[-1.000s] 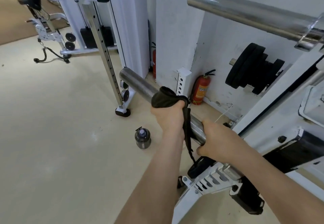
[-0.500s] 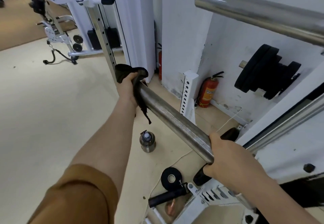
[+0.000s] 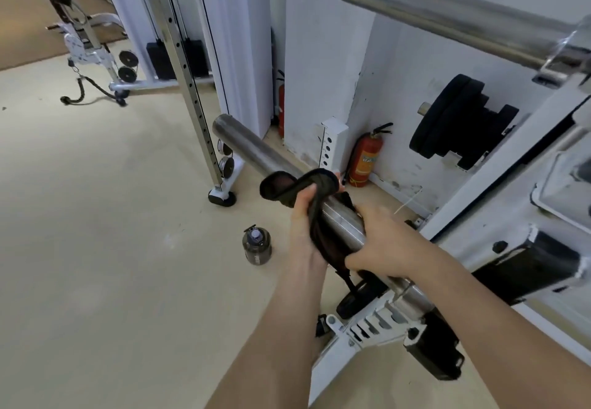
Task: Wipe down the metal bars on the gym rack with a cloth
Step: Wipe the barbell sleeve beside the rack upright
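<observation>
A thick steel bar (image 3: 256,152) sticks out from the white gym rack (image 3: 499,203) toward the lower left. My left hand (image 3: 305,232) grips a dark cloth (image 3: 300,184) that is draped over the bar's middle and hangs down beside it. My right hand (image 3: 380,245) is wrapped around the bar just behind the cloth, close to the rack. A second steel bar (image 3: 447,21) juts out higher up, at the top right.
A dark water bottle (image 3: 256,246) stands on the beige floor below the bar. A red fire extinguisher (image 3: 364,159) stands by the wall, with black weight plates (image 3: 460,123) hung to its right. A cable machine post (image 3: 188,79) rises at the left.
My left hand has pulled the cloth back along the lower bar, from its far end to the middle, next to my right hand. The right hand kept its grip.
</observation>
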Demonstrator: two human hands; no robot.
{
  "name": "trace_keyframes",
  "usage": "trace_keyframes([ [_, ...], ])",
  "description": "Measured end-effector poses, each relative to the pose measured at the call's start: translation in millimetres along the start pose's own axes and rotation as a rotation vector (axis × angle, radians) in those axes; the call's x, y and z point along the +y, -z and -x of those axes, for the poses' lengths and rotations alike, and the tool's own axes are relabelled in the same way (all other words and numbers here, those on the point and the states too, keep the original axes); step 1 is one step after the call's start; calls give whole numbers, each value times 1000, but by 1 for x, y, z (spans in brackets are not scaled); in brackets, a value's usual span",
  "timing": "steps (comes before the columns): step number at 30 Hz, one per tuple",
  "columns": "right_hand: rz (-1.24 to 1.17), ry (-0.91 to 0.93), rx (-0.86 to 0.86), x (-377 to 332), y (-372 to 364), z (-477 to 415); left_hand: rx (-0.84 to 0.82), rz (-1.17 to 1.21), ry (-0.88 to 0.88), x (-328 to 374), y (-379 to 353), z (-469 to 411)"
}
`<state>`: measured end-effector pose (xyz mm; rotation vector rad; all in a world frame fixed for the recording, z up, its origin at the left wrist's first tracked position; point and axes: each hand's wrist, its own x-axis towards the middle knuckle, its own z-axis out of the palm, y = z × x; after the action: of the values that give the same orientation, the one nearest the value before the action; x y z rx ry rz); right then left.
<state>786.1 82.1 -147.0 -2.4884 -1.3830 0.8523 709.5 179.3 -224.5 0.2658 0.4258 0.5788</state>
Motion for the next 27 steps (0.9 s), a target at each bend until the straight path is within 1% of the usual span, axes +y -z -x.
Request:
trace_keyframes([
  [2, -8, -1, -43, 1, 6, 2, 100, -60, 3, -14, -9, 12],
  [4, -159, 41, -92, 0, 11, 3, 182, -160, -24, -25, -15, 24],
  [6, -349, 104, -69, 0, 16, 5, 180, -254, -26, -33, -18, 37],
  [8, -469, 100, -57, 1, 17, 7, 150, -335, -19, -34, -22, 53],
  [10, -548, 106, -48, -2, 15, 11, 181, -442, -50, -31, -29, 62],
  [11, -568, 121, -29, -4, 13, 12, 222, -504, -64, -29, -33, 65],
  [12, -555, 138, 42, -7, 11, 14, 263, -557, -72, -28, -36, 69],
  [13, -507, 146, 176, -9, 9, 15, 288, -602, -86, -25, -38, 72],
  [15, -359, 124, 501, -9, 10, 22, 342, -656, -148, -20, -38, 79],
  [16, -306, 118, 625, -9, 14, 26, 389, -687, -193, -14, -38, 85],
  [17, -293, 126, 706, -7, 19, 30, 435, -731, -241, -6, -38, 91],
  [18, -335, 127, 750, -6, 25, 33, 464, -782, -293, 2, -41, 99],
  [21, -582, 108, 822, -8, 43, 39, 421, -935, -499, 23, -52, 123],
  [23, -653, 88, 846, -11, 52, 41, 408, -1084, -637, 30, -61, 134],
  [25, -556, 76, 856, -12, 58, 36, 397, -1298, -723, 32, -65, 135],
  [26, -466, 64, 861, -12, 60, 32, 424, -1456, -768, 31, -65, 132],
  [27, -365, 50, 854, -12, 59, 28, 456, -1652, -861, 29, -64, 127],
])
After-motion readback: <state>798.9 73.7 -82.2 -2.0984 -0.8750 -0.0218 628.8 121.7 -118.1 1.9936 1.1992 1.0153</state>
